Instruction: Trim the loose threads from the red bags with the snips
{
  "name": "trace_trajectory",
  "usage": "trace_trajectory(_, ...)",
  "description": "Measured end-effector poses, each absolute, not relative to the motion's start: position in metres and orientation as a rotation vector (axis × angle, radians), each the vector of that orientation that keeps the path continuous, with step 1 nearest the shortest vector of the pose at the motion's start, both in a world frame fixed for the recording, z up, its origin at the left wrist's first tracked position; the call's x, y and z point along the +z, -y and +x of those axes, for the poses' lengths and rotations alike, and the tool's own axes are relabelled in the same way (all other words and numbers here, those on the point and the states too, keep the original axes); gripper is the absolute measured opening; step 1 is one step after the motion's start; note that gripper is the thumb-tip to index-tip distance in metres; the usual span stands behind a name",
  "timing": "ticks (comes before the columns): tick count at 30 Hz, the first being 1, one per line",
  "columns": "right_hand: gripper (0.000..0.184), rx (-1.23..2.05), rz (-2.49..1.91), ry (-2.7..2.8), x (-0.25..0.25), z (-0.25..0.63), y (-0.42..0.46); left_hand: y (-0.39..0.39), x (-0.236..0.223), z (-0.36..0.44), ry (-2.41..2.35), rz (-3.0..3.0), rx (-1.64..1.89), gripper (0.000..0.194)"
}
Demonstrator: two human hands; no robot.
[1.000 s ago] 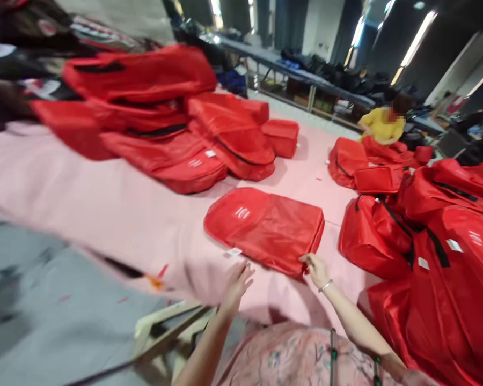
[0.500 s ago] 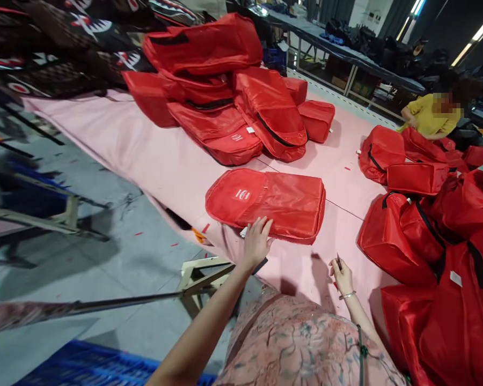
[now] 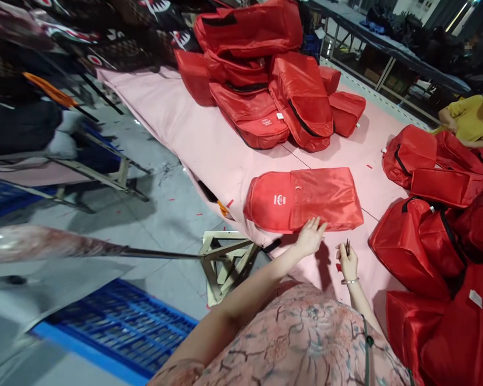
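A flat red bag [image 3: 306, 198] with a small white logo lies on the pink sheet [image 3: 209, 145] in front of me. My left hand [image 3: 309, 237] rests with fingers spread on the bag's near edge. My right hand [image 3: 347, 261] is just right of it, off the bag, fingers pinched round a thin dark pointed tool [image 3: 347, 246] that sticks up. A bracelet circles that wrist.
A heap of red bags [image 3: 273, 80] lies further back on the sheet, and another pile [image 3: 438, 230] crowds my right. A person in a yellow top [image 3: 470, 120] sits at the far right. A wooden stool frame [image 3: 225, 262] and a blue crate [image 3: 116, 327] stand on the grey floor to the left.
My view swung left and down. My left hand moved from beside the bag onto its near edge. My right hand left the bag's corner and drew back holding the thin tool.
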State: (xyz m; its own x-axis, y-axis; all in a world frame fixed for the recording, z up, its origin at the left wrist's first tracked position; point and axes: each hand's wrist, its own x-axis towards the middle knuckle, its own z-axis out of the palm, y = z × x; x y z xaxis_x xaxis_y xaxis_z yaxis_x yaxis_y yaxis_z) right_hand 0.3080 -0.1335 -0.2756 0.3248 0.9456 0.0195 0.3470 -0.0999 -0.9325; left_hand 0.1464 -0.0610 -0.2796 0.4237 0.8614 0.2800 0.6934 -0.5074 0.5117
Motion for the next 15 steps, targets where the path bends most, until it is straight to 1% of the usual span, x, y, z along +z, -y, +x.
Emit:
trace_trajectory(2,0.042,0.789,-1.585,1.157,-0.27,0.301,0.128,0.065,-0.278,0.156,-1.051,2.35,0.8,0.044)
trace_trajectory(3,0.042,0.79,-1.571,1.15,-0.268,0.299,0.127,0.065,-0.279,0.155,-1.004,2.293,0.847,0.04)
trace_trajectory(4,0.042,0.79,-1.574,1.152,-0.267,0.298,0.127,0.064,-0.28,0.151,-1.041,2.214,0.902,0.037)
trace_trajectory(6,0.043,0.781,-1.635,1.178,-0.269,0.298,0.133,0.059,-0.287,0.136,-1.269,2.033,0.988,0.031)
trace_trajectory(8,0.043,0.736,-1.74,1.247,-0.274,0.302,0.145,0.054,-0.298,0.119,-1.454,1.915,0.947,0.027)
trace_trajectory(9,0.043,0.703,-1.798,1.303,-0.279,0.304,0.153,0.053,-0.304,0.113,-1.468,1.9,0.884,0.024)
trace_trajectory(12,0.039,0.612,-1.969,1.506,-0.292,0.314,0.177,0.062,-0.319,0.108,-1.313,1.963,0.746,0.021)
trace_trajectory(15,0.038,0.557,-2.098,1.643,-0.302,0.323,0.195,0.081,-0.322,0.123,-1.086,2.087,0.737,0.023)
